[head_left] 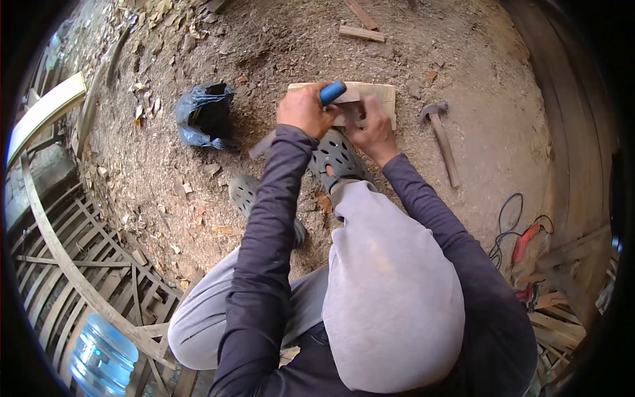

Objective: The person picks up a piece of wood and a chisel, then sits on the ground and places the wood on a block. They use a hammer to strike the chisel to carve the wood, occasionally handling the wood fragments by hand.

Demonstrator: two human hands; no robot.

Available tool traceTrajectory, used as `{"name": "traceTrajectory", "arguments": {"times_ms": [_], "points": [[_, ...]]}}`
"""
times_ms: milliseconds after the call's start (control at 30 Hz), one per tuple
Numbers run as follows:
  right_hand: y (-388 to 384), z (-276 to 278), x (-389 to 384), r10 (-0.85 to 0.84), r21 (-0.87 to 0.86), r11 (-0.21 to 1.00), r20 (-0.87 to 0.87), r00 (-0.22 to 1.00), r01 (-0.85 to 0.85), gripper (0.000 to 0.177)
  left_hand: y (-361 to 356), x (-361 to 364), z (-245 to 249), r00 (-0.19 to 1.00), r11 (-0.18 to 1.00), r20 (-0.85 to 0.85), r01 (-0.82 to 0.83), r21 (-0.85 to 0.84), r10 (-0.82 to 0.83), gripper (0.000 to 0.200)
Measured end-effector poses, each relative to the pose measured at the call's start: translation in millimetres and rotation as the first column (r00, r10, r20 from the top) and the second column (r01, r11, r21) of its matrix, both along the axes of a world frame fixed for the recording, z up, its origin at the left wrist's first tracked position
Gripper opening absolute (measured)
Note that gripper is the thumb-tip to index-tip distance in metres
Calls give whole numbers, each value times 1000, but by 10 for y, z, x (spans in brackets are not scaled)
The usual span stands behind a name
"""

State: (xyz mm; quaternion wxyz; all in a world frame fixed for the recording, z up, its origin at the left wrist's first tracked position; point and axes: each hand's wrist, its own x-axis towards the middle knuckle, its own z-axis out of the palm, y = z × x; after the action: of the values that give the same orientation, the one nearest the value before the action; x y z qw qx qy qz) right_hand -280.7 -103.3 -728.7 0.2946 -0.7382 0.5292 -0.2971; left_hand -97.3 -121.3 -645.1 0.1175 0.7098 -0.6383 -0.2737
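Note:
My left hand (305, 111) is closed round a tool with a blue handle (333, 92), whose end sticks out above the fist. Beside it, my right hand (374, 131) is blurred, its fingers bent at a small piece of wood that I cannot make out clearly. Both hands are over a pale wooden board (385, 94) lying on the ground. A grey clog (334, 153) on my foot is against the board's near edge. Right of the board lies a claw hammer (442, 142) with a wooden handle.
An open dark plastic bag (205, 116) stands to the left on ground strewn with shavings. Wood offcuts (362, 34) lie at the top. At the right are a red tool (526, 243) and its cable; at lower left, a slatted wooden frame (83, 281) and a blue water bottle (102, 354).

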Motion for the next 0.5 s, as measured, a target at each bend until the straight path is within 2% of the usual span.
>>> {"name": "traceTrajectory", "arguments": {"times_ms": [33, 133, 167, 233, 267, 300, 367, 400, 467, 500], "points": [[-51, 62, -27, -62, 13, 998, 51, 997, 61, 41, -34, 51, 71, 1000, 999, 6, 26, 25, -26, 45], [-391, 235, -52, 112, -239, 964, -22, 993, -114, 48, -137, 192, -16, 997, 996, -17, 82, 33, -82, 47], [-481, 137, -51, 231, -160, 959, -35, 972, -234, 52, -172, 212, -30, 995, 994, -22, 98, 45, -97, 46], [-642, -47, -67, 271, 57, 961, -21, 962, -270, 49, -238, 236, -25, 991, 989, -30, 129, 65, -127, 45], [-675, -118, -82, 291, 167, 944, -9, 957, -286, 48, -237, 245, 9, 993, 995, -64, 96, -18, -97, 44], [-696, -56, -71, 285, 161, 946, -7, 958, -281, 43, -229, 246, 105, 992, 993, -101, 61, -99, -71, 42], [-678, -95, -116, 338, 11, 940, 77, 938, -340, 43, -200, 229, 261, 975, 946, -223, -57, -318, -16, 37], [-673, -110, -136, 368, -67, 929, 112, 923, -363, 43, -209, 225, 324, 960, 854, -274, -97, -511, -55, 29], [-641, -121, -110, 316, -24, 949, 101, 943, -315, 38, -166, 200, 757, 948, 852, -316, -184, -490, 23, 22], [-613, -126, -97, 292, -1, 956, 96, 952, -293, 35, -150, 126, 909, 805, 814, -593, -354, -460, 15, 23]]}}
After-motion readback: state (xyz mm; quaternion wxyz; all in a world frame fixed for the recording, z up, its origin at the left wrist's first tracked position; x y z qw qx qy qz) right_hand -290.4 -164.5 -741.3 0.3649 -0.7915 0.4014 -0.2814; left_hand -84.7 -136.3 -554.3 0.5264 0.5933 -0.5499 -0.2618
